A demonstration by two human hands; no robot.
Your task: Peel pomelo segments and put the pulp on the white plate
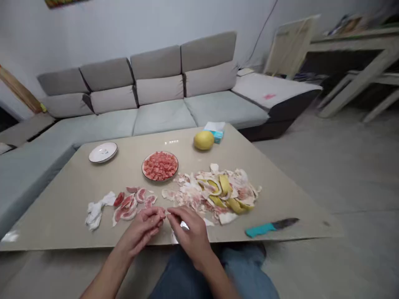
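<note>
Fruit segments [128, 202]: on table [56, 211], beside left hand [149, 227] | fingers: left curled in, right hand [189, 228] pinched nearly closed, cannot tell what's gripped | risk: knife [270, 227] near edge could drop if right hand swings wide

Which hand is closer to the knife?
Right. The right hand is left of the knife; the left hand is farther left, near the pink fruit pieces.
</note>
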